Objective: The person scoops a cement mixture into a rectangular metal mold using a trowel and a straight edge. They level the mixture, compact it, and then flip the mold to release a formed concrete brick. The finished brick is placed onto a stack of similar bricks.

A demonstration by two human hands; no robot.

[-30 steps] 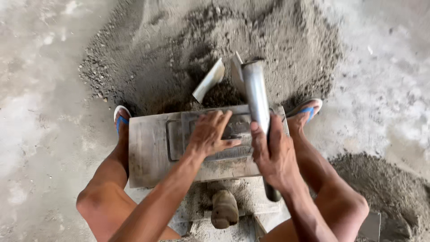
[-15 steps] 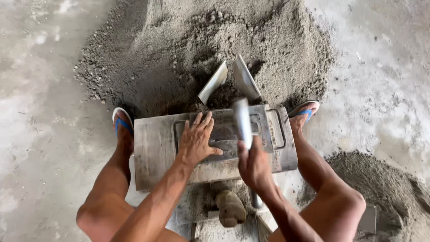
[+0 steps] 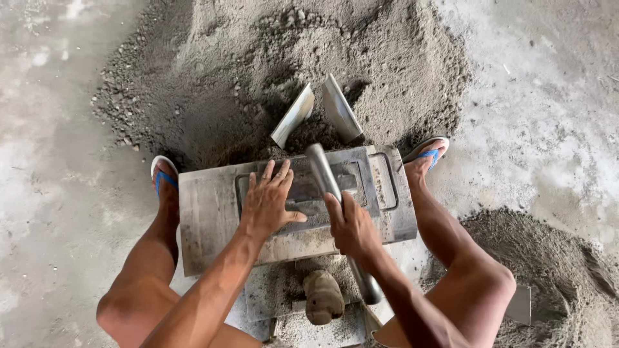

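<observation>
Metal mould (image 3: 213,212): dull grey, streaked with pale dust. Metal pipe (image 3: 322,174): grey, lightly shiny. Sand heap (image 3: 213,64): dark grey-brown, speckled with small stones. Floor (image 3: 51,161): light grey, blotched white. Sandals (image 3: 162,177): white soles, blue straps.

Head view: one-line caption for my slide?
Left hand flat on metal mould; right hand grips metal pipe before sand pile.

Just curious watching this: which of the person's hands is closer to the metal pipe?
The right hand. It grips the metal pipe around its middle. The left hand lies flat on the grey metal mould, just to the pipe's left, not touching it.
</observation>
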